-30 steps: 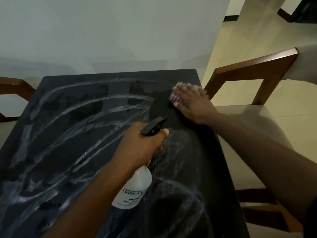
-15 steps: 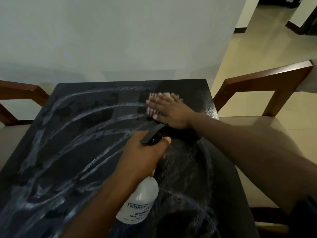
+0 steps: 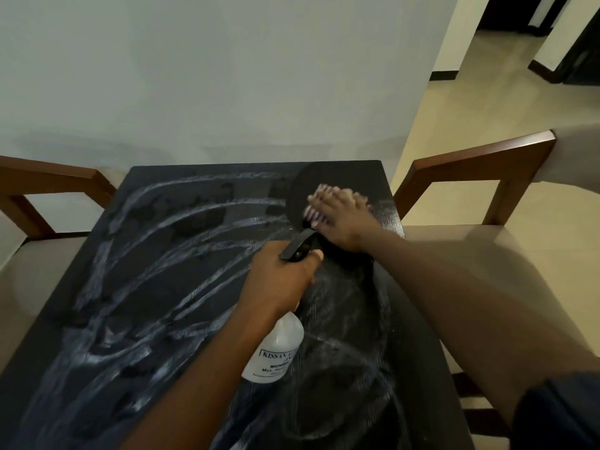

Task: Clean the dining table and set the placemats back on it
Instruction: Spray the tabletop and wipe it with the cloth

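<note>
We are partway through the cleaning half of the job, by our reading. The table (image 3: 181, 287) fills the lower and middle frame, and most of its dark top is crossed by white streaks (image 3: 194, 209) of cleaner that sweep in arcs from the lower left up toward the far edge. That tells us the spray is on and spread about, but not wiped off.

The left hand (image 3: 279, 284), in the middle of the frame, is wrapped around the neck of the bottle (image 3: 276, 355), whose black trigger head points up and away. The clear body hangs below the fist, over the tabletop.

Just above it, toward the upper right of the table, the right hand (image 3: 341, 219) lies flat with straight fingers, pressing a black cloth (image 3: 298, 193) onto the surface. This hand is motion-blurred, so we judge it is mid-wipe. The patch around the cloth looks darker and cleaner than the rest.

What is left, as we see it: the whole streaked left and near part needs wiping dry. No placemats are in view, so setting them back has not begun. A chair (image 3: 48, 183) stands at the left edge and another (image 3: 480, 157) at the right.
</note>
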The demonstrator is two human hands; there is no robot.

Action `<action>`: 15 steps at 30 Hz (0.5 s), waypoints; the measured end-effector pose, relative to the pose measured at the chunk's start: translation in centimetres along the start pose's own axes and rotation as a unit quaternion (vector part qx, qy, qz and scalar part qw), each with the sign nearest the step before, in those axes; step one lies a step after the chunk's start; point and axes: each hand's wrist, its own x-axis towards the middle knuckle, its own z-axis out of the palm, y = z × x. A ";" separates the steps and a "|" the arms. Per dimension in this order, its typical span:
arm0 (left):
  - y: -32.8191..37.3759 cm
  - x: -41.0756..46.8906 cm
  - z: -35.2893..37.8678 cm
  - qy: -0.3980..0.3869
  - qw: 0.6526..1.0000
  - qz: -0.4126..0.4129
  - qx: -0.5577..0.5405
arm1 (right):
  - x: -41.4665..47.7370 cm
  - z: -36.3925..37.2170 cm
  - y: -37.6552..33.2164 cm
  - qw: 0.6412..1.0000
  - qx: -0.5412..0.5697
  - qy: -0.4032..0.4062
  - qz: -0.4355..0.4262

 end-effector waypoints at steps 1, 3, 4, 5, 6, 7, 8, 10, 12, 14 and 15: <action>0.1 -0.1 0.0 0.000 1.000 0.002 0.000 | -2.3 0.6 -0.9 0.999 0.001 0.000 -0.051; 0.1 -0.4 0.1 0.003 1.000 0.014 0.001 | -7.1 2.1 -1.0 0.994 0.022 0.009 -0.103; 0.2 -0.7 0.3 0.009 1.000 0.021 0.004 | -9.1 2.6 -0.1 0.995 0.026 0.019 -0.093; 0.2 -1.1 0.4 0.018 0.999 0.027 0.010 | -10.4 2.8 0.9 0.998 0.028 0.027 -0.057; 0.2 -1.5 0.5 0.025 0.999 0.032 0.015 | -11.1 2.6 1.8 0.999 0.033 0.026 -0.009; 0.1 -1.9 0.7 0.028 0.999 0.036 0.016 | -11.3 2.4 2.4 0.998 0.040 0.016 0.039; 0.3 -2.4 0.6 0.031 0.999 0.041 0.014 | -11.2 2.1 2.4 0.996 0.046 0.011 0.080; 0.8 -3.2 0.0 0.046 0.998 0.040 0.004 | -10.6 1.8 0.8 0.991 0.057 0.004 0.122; 1.3 -3.8 -1.4 0.054 0.998 0.019 -0.018 | -10.7 2.1 -1.7 0.989 0.072 -0.004 0.128; 1.0 -4.2 -3.4 0.058 0.998 0.015 -0.033 | -11.2 2.8 -4.1 0.991 0.077 -0.006 0.111; 0.7 -4.3 -4.7 0.060 0.997 0.020 -0.035 | -11.4 3.0 -5.2 0.991 0.078 -0.008 0.105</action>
